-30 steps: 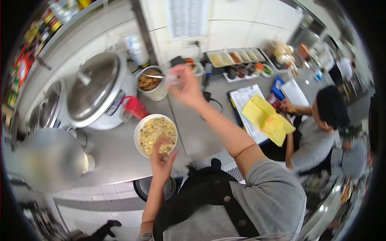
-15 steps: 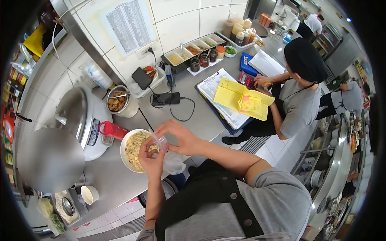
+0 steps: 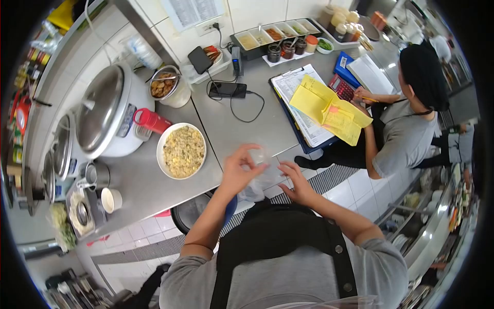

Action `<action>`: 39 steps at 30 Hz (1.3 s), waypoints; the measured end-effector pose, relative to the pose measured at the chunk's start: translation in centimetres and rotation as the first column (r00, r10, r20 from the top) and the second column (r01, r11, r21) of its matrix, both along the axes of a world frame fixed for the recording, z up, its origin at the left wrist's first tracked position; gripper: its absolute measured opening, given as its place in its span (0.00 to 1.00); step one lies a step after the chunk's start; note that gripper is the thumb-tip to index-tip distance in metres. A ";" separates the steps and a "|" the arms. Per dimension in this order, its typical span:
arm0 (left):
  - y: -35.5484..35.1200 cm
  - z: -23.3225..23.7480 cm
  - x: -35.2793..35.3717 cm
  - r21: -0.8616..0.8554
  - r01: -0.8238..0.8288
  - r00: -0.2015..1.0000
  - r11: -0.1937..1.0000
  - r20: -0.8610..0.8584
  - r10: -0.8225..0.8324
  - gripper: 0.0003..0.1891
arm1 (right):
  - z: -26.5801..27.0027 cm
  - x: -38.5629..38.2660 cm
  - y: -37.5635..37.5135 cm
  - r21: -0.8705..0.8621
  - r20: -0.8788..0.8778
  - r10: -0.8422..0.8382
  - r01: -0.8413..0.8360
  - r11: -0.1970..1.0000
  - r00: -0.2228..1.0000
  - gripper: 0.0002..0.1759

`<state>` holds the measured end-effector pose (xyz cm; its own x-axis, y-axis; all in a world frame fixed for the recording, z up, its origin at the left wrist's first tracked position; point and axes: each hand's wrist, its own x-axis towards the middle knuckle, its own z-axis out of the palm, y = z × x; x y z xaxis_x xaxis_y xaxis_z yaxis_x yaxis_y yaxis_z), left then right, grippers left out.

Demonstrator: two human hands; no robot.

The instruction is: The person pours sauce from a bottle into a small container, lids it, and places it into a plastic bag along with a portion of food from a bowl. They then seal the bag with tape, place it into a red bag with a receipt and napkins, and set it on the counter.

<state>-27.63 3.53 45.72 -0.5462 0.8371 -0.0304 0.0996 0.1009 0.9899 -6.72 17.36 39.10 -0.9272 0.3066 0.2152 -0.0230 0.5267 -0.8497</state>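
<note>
My left hand is closed in a pinch on a clear, thin plastic bag, which hangs in front of my apron. Just to the right, my right hand has its fingers apart and holds nothing that I can see. Left of my hands, a white bowl stands on the steel counter. It is full of fried rice with yellow bits. Behind the bowl lies a red cylindrical container or handle, beside a large rice cooker with a steel lid.
A phone with a cable lies on the counter. A clipboard with yellow papers is near a seated co-worker. Condiment trays line the wall. A dark round bin stands below the counter edge.
My hands have moved right, away from over the bowl, and have come apart. My right hand has let go of the plastic. The view has shifted, and the whole bowl now shows.
</note>
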 end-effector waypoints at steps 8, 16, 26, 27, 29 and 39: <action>11.1 -2.9 20.5 -0.199 0.600 0.777 0.775 -0.085 -0.623 0.25 | -7.5 26.2 6.2 0.019 0.529 -0.010 -0.001 1.000 0.848 0.28; 24.9 -3.1 47.5 -0.005 0.962 0.265 0.272 -0.208 -0.942 0.27 | -8.2 49.8 11.5 0.107 0.511 -0.433 0.445 0.889 0.743 0.21; 45.3 4.3 67.2 0.116 0.940 0.336 0.320 -0.182 -0.924 0.29 | -9.7 56.7 17.3 0.057 0.450 -0.591 0.639 0.767 0.670 0.32; 48.3 5.6 69.0 0.144 0.904 0.420 0.402 -0.136 -0.897 0.29 | -9.7 57.7 18.7 0.046 0.498 -0.575 0.643 0.765 0.649 0.34; 54.9 6.3 72.5 0.567 0.647 0.515 0.510 0.168 -0.841 0.26 | -9.3 60.7 21.8 0.039 0.552 -0.565 0.658 0.752 0.613 0.37; 84.9 9.4 72.6 0.732 -0.119 0.882 0.671 0.389 -0.268 0.23 | -25.5 85.8 35.2 0.104 0.686 -0.723 0.971 0.215 0.087 0.23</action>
